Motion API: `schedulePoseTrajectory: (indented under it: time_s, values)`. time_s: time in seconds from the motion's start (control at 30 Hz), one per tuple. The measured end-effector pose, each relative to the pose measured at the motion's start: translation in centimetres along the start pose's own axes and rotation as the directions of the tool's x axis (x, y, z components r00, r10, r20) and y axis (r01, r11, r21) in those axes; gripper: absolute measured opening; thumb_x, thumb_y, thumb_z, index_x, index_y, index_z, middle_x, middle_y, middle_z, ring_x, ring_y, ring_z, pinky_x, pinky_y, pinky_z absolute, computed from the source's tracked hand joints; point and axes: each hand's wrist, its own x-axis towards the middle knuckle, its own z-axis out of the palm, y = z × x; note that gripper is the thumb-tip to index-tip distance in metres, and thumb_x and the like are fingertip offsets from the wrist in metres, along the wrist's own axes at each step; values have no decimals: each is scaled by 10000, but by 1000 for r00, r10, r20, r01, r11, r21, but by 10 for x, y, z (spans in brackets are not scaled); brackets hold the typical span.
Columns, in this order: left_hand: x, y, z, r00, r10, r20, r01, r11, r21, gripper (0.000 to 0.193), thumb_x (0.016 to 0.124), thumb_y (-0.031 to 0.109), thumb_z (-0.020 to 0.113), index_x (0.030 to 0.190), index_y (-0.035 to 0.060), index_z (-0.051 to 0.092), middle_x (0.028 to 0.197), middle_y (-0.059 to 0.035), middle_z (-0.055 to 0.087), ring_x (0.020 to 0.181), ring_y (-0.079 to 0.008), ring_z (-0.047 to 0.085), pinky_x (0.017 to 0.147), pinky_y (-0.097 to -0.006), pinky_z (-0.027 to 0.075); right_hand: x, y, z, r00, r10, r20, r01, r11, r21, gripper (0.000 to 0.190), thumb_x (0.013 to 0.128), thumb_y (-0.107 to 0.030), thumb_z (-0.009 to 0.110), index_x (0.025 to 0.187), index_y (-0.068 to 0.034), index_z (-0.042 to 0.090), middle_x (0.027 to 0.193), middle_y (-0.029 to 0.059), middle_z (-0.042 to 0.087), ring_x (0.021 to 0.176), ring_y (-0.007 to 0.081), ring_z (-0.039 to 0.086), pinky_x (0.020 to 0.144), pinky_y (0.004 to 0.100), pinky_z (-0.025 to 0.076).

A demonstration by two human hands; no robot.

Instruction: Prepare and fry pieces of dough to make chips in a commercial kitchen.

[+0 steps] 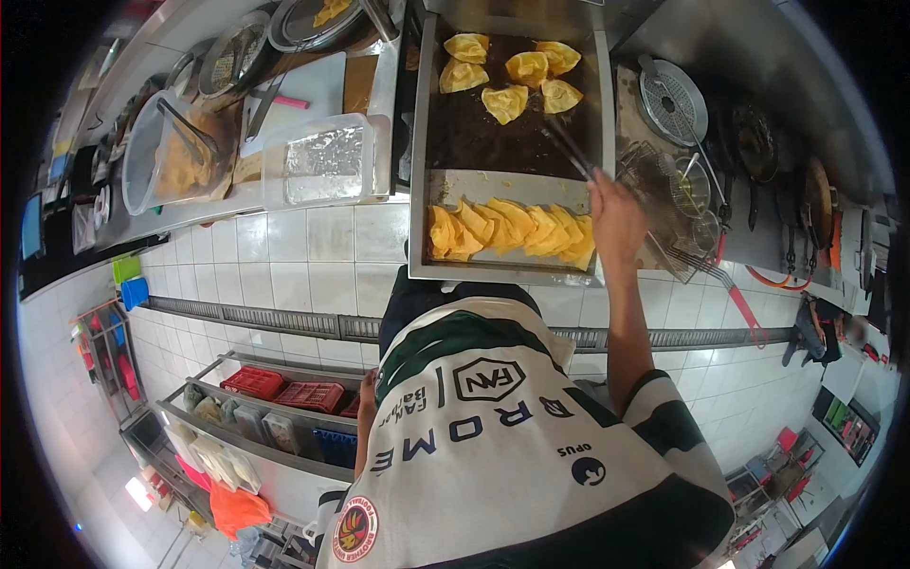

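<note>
My right hand (617, 217) grips slim metal tongs (569, 147) at the right rim of a steel deep fryer (419, 153). The tongs' blurred tips reach over the dark oil (466, 142), just below the folded yellow dough pieces (505, 104) floating at the far end. Nothing shows clearly between the tips. On the fryer's near metal shelf lies a row of overlapping folded yellow dough pieces (512, 227), left of my right wrist. My left hand (369, 387) hangs low by my left side, partly hidden by my shirt; its fingers are unclear.
Left counter: a clear plastic tub (142, 163) with tongs, a lidded-looking clear container (323, 160), a knife (263, 110) on a white cutting board (320, 85). Right counter: a perforated skimmer (672, 103), wire baskets (647, 171), a red-handled slotted turner (743, 306). A person (817, 331) is far right.
</note>
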Motion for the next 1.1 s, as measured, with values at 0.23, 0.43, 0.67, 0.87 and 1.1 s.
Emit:
schedulePoseTrajectory:
  time_s: [0.23,0.43,0.67,0.87,1.1]
  values:
    - [2,8,-9,998,-41,-53,44,997,56,273,1028,257,584,1135,30,692,1029,-72,718,938,-157,646,843,-305,513,-60,-13,3,982,146,116,-175,935,307,265,1001,-290,599,1185,-146,725,953,120,718,755,280,694,659,379,539]
    - [-7,5,-5,995,-64,-76,73,989,126,272,1029,260,582,1137,36,692,1024,-72,718,931,-157,647,835,-304,516,-97,-18,-15,874,281,397,-476,321,819,272,1038,-227,540,1208,-20,583,825,114,677,718,127,604,634,307,481]
    - [18,24,-12,979,-154,-131,179,962,208,271,1030,263,579,1139,42,693,1018,-72,717,923,-156,648,826,-303,519,-37,-2,-31,869,203,451,-417,791,448,325,1030,-285,537,1235,-33,537,807,227,668,686,291,660,649,393,503]
    - [-7,114,30,990,-112,-91,130,964,234,305,1040,292,561,1221,63,648,950,-45,699,838,-144,639,755,-283,523,-60,22,-48,931,-13,366,-47,987,156,389,1009,-354,565,1289,-84,589,778,220,685,738,387,694,636,479,521]
    - [-75,10,-33,973,-171,-156,191,973,126,240,1006,225,626,1116,19,680,942,-56,693,863,-106,618,768,-269,487,-60,11,-34,904,-63,423,69,998,0,339,1008,-315,559,1277,-118,617,761,186,693,728,386,690,656,481,528]
